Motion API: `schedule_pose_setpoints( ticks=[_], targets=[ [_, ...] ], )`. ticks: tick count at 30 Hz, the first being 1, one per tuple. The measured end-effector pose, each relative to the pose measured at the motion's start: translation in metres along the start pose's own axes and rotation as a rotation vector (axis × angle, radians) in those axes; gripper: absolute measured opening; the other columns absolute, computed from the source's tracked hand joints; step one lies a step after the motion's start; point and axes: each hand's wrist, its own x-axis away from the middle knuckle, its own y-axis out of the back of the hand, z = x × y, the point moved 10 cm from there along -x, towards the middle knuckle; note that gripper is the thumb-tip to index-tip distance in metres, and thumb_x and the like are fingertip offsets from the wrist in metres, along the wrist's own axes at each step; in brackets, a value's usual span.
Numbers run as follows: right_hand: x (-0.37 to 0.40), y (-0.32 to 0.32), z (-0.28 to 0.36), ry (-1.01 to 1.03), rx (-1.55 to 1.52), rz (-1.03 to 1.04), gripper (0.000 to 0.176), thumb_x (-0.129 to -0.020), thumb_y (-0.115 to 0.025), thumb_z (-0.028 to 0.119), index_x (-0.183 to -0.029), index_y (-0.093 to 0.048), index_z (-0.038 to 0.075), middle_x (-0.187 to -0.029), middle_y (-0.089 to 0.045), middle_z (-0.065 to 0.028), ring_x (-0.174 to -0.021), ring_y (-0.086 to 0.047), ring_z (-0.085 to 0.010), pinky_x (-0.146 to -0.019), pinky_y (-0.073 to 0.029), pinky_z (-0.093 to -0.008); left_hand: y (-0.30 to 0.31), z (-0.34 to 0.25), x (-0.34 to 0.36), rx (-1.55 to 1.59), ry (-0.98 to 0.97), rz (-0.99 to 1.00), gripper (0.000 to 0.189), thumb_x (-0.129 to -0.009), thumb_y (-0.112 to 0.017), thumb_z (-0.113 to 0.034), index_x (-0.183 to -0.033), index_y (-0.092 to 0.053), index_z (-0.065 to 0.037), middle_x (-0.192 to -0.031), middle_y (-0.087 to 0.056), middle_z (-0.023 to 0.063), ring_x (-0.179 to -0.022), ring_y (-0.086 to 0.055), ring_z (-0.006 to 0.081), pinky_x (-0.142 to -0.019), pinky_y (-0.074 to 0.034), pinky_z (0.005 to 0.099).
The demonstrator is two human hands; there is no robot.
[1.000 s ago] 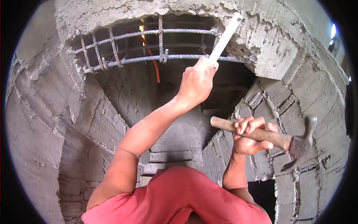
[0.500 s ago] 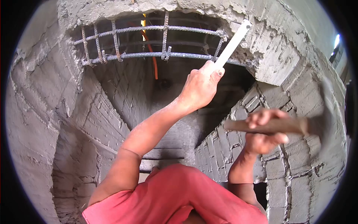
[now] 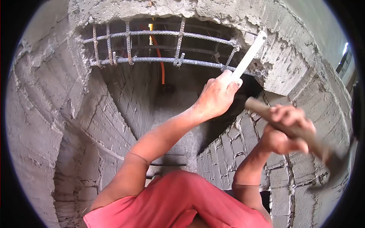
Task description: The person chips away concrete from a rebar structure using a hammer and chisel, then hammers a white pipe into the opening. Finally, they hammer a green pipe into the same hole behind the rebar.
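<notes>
Chisel [image 3: 249, 57]: flat pale bar, tilted up to the right. Its top end sits against the broken edge of the concrete beam [image 3: 289, 64], at the right end of the exposed rebar [image 3: 152, 60].

Left hand [image 3: 218, 95]: clenched round the chisel's lower end, thumb up along the bar, arm stretched up from the shoulder.

Right hand [image 3: 287, 127]: fist closed on the wooden handle of the hammer [image 3: 255, 107], to the right of and below the left hand and apart from the chisel. The handle slopes down to the right. The head is low at the right edge and motion-blurred, so no detail on it. Hand is blurred too.

Rebar: two long horizontal bars crossed by short verticals, bare across the opening in the beam, with crumbled concrete around the ends.

Behind the rebar: an orange pipe [image 3: 162, 64] hangs down into the dark shaft.

Block wall [image 3: 235, 152] with rough mortar joints on the right, under the hammer hand. Rough plastered wall [image 3: 42, 125] on the left.

Red shirt [image 3: 178, 201] fills the bottom of the view.
</notes>
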Motion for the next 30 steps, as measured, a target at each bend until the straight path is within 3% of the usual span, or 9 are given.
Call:
schedule_pose_setpoints(
  ticks=[4,6,8,14,17,18,20,26,30],
  targets=[
    [0.0,0.0,-0.018,0.026,-0.278,0.002,0.061,-0.09,-0.042,0.076,-0.116,-0.05,0.021,-0.081,-0.05,-0.0029,-0.067,-0.053,-0.0202,-0.067,-0.051,-0.0416,-0.007,-0.002,-0.002,0.118,0.058,0.093,0.032,-0.103,-0.053,-0.033,-0.095,-0.051,-0.003,-0.063,-0.05,0.0076,-0.056,-0.056,0.017,-0.055,-0.047,0.035],
    [0.013,0.001,-0.084,-0.407,0.538,0.154,0.052,-0.098,-0.053,0.055,-0.1,-0.052,0.003,-0.071,-0.054,-0.0037,-0.052,-0.048,-0.0135,-0.047,-0.041,-0.0277,-0.002,-0.014,-0.005,-0.02,-0.131,-0.015,0.031,-0.103,-0.052,-0.033,-0.095,-0.051,-0.003,-0.064,-0.05,0.0068,-0.056,-0.055,0.0155,-0.056,-0.047,0.0341],
    [0.033,0.011,-0.108,-0.833,0.236,0.002,0.043,-0.104,-0.045,0.045,-0.104,-0.052,0.002,-0.068,-0.052,-0.0025,-0.05,-0.048,-0.0099,-0.046,-0.042,-0.0249,-0.004,-0.009,-0.004,0.041,-0.077,-0.023,0.032,-0.103,-0.052,-0.033,-0.095,-0.052,-0.002,-0.064,-0.051,0.0048,-0.058,-0.055,0.014,-0.057,-0.047,0.0336],
    [-0.016,-0.011,0.011,0.112,-0.081,0.02,0.043,-0.101,-0.045,0.053,-0.114,-0.05,0.012,-0.081,-0.053,-0.0058,-0.062,-0.052,-0.0191,-0.059,-0.05,-0.034,-0.015,-0.009,0.005,0.285,0.299,0.174,0.037,-0.103,-0.052,-0.04,-0.099,-0.052,-0.004,-0.062,-0.052,0.0026,-0.051,-0.05,0.0091,-0.048,-0.043,0.029],
    [-0.006,0.002,-0.025,0.08,-0.191,-0.044,0.042,-0.102,-0.046,0.05,-0.109,-0.053,0.01,-0.078,-0.054,-0.007,-0.059,-0.053,-0.019,-0.055,-0.049,-0.0319,-0.018,-0.008,0.001,0.286,0.22,0.17,0.038,-0.102,-0.052,-0.043,-0.099,-0.052,-0.005,-0.061,-0.05,0.0003,-0.048,-0.047,0.0069,-0.042,-0.039,0.0269],
    [0.002,-0.008,-0.047,-0.061,0.453,0.156,0.044,-0.101,-0.049,0.05,-0.096,-0.053,0.007,-0.072,-0.055,-0.0049,-0.056,-0.056,-0.0158,-0.052,-0.047,-0.0286,-0.017,-0.005,-0.004,0.226,0.103,0.1,0.039,-0.102,-0.052,-0.044,-0.098,-0.052,-0.005,-0.06,-0.048,-0.0005,-0.047,-0.046,0.0066,-0.041,-0.038,0.0268],
    [0.02,0.014,-0.101,-0.792,0.459,0.045,0.039,-0.104,-0.047,0.04,-0.091,-0.052,0.003,-0.065,-0.052,-0.0023,-0.05,-0.051,-0.01,-0.043,-0.04,-0.0255,-0.015,-0.013,-0.002,0.169,-0.017,0.026,0.04,-0.102,-0.051,-0.045,-0.097,-0.052,-0.005,-0.06,-0.046,-0.0014,-0.047,-0.045,0.0063,-0.04,-0.037,0.0268],
    [-0.03,-0.024,0.021,0.132,-0.129,0.018,0.034,-0.102,-0.052,0.037,-0.107,-0.049,0.003,-0.074,-0.055,-0.0083,-0.058,-0.054,-0.0167,-0.051,-0.048,-0.026,-0.022,-0.009,0.001,0.34,0.163,0.111,0.044,-0.105,-0.041,-0.047,-0.101,-0.05,-0.004,-0.059,-0.043,-0.003,-0.044,-0.04,0.0043,-0.038,-0.035,0.0238],
    [-0.001,-0.001,-0.053,-0.228,0.491,0.187,0.034,-0.102,-0.053,0.04,-0.097,-0.052,0.006,-0.073,-0.055,-0.0064,-0.057,-0.053,-0.0127,-0.05,-0.045,-0.0242,-0.025,-0.005,0.005,0.399,0.197,0.111,0.043,-0.106,-0.039,-0.046,-0.102,-0.049,-0.005,-0.059,-0.043,-0.0021,-0.042,-0.039,0.0055,-0.037,-0.036,0.0236]
  ],
)
